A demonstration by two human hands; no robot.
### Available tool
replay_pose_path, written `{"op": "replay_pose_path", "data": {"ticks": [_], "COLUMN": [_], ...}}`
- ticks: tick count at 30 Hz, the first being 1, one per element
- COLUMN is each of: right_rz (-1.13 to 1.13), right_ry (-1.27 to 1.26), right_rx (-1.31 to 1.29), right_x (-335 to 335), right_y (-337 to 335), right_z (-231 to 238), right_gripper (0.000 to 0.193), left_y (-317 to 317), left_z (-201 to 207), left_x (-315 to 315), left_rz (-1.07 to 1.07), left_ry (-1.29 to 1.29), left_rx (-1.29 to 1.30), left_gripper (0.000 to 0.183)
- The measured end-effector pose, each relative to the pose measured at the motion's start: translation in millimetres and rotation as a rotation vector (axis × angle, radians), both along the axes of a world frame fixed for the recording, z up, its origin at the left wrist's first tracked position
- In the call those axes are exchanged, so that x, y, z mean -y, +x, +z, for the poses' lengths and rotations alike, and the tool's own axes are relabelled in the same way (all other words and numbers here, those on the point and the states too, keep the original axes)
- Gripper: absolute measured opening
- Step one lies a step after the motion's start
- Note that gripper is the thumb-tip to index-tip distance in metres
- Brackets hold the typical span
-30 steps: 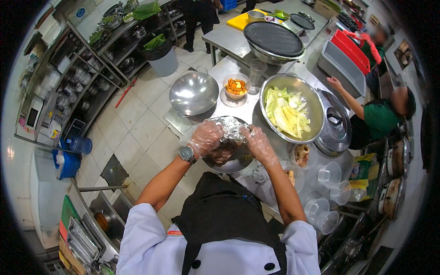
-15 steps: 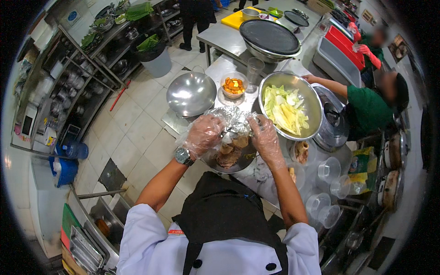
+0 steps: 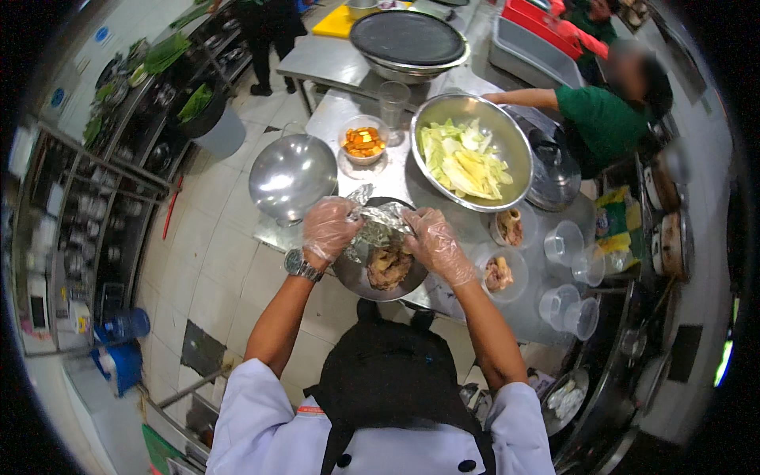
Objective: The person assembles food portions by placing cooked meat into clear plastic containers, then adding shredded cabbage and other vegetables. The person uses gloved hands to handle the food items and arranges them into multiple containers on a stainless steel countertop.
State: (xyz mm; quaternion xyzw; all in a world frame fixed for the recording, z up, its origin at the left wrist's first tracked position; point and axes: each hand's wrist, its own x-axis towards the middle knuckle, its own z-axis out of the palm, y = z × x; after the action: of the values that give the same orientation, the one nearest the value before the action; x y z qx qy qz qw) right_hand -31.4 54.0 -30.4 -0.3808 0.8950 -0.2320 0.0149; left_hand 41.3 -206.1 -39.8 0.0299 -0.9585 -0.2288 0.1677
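So, pan (image 3: pixel 355 277) at table edge (image 3: pixel 275 236)

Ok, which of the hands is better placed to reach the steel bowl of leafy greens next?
Probably the right hand: it is nearer the steel bowl, while the left hand is at the foil's far side. Both hold the foil, so the right would need freeing first.

Pan (image 3: pixel 416 279) partly hidden by foil (image 3: pixel 386 216), left hand (image 3: pixel 330 229) and right hand (image 3: pixel 435 241), lid (image 3: pixel 560 192) partly covered by steel bowl (image 3: pixel 519 158), green-shirted co-worker (image 3: pixel 606 119) with blurred face, dark-clothed person (image 3: pixel 267 39) cut off by top edge, shelf items (image 3: pixel 83 257) too small to tell.
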Motion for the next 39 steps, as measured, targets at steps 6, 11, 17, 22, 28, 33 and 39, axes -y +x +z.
{"op": "replay_pose_path", "data": {"ticks": [6,11,17,22,28,33,39], "right_rz": [-0.196,-0.157,-0.291,-0.587,-1.037,-1.458,-2.025], "right_ry": [-0.428,-0.621,-0.619,-0.645,-0.625,-0.324,-0.408], "right_rx": [0.219,0.270,0.091,0.009,-0.166,-0.309,-0.522], "right_x": [-5,-28,-85,-190,-331,-447,-613], "right_y": [5,15,71,167,336,496,695], "right_z": [35,51,29,27,2,22,76], "right_gripper": [0.054,0.047,0.066,0.072,0.077,0.076,0.057], "left_y": [-23,-28,2,33,120,239,398], "left_z": [28,40,13,26,8,31,63], "left_x": [19,2,-54,-214,-422,-625,-888], "left_rz": [0.050,0.079,-0.312,-0.274,-0.741,-1.022,-1.294], "left_ry": [0.275,0.515,0.131,0.760,0.495,0.646,0.964], "left_rx": [0.257,0.369,0.091,0.366,0.457,0.796,1.667], "left_gripper": [0.034,0.031,0.029,0.042,0.030,0.030,0.087]}}
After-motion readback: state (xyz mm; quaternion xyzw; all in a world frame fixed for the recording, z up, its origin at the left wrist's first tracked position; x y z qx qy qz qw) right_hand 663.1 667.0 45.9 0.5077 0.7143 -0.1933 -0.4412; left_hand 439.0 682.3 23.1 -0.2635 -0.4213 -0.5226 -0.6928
